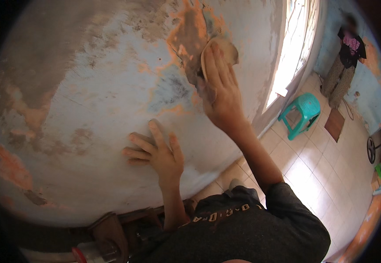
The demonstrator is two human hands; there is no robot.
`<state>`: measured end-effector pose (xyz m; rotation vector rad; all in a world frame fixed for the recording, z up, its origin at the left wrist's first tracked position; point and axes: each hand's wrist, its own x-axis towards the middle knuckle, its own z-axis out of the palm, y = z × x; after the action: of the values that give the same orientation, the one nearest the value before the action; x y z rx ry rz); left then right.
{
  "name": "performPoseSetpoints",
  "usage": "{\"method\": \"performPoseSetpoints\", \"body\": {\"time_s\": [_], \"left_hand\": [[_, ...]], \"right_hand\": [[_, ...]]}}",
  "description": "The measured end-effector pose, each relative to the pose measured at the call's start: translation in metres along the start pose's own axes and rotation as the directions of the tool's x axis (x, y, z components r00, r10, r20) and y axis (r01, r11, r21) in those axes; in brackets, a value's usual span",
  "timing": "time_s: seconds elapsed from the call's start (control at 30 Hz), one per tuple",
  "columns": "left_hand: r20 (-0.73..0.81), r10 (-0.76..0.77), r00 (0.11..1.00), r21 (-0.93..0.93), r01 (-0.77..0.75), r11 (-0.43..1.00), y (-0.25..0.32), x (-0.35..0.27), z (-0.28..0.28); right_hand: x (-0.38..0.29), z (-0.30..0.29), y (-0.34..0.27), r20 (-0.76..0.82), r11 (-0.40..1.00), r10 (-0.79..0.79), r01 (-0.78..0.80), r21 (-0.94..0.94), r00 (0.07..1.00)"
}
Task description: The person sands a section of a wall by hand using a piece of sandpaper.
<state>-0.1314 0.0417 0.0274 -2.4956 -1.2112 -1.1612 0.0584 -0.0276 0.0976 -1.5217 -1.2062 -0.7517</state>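
My right hand [221, 88] presses a curled tan sheet [229, 52], which looks like sandpaper, flat-fingered against the wall [111, 85]. Under it the wall has a brown and orange patch [187, 39] of peeled paint with a crack running through. Lower and to the left, my left hand [161, 151] rests on the pale blue-grey paint with its fingers spread and nothing in it. The side of the sheet facing the wall is hidden.
A bright window [292, 49] lies right of the wall. A turquoise plastic stool [304, 110] stands on the tiled floor [276, 141], and a person [346, 59] stands beyond it. Dark wooden furniture [110, 227] and a red-lidded clear container [95, 251] sit low at left.
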Motion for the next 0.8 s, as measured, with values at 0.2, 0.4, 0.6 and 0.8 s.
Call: {"method": "performPoseSetpoints", "body": {"time_s": [0.2, 0.4, 0.6, 0.8], "left_hand": [[-0.040, 0.047, 0.998, 0.041, -0.045, 0.998, -0.003, -0.003, 0.006], [-0.053, 0.045, 0.998, 0.050, -0.043, 0.998, -0.002, -0.001, 0.007], [-0.114, 0.052, 0.992, 0.047, -0.047, 0.998, -0.005, -0.002, 0.009], [-0.101, 0.048, 0.994, 0.069, -0.041, 0.997, 0.001, -0.004, 0.007]], "right_hand": [[-0.032, 0.005, -0.022, 0.149, 0.996, -0.041, 0.051, -0.066, 0.988], [0.012, -0.003, -0.017, 0.084, 0.987, -0.087, 0.098, -0.127, 0.993], [0.002, 0.004, -0.008, 0.000, 0.994, -0.093, 0.093, -0.052, 0.996], [-0.004, 0.009, 0.018, 0.139, 0.802, -0.577, 0.591, -0.086, 0.805]]}}
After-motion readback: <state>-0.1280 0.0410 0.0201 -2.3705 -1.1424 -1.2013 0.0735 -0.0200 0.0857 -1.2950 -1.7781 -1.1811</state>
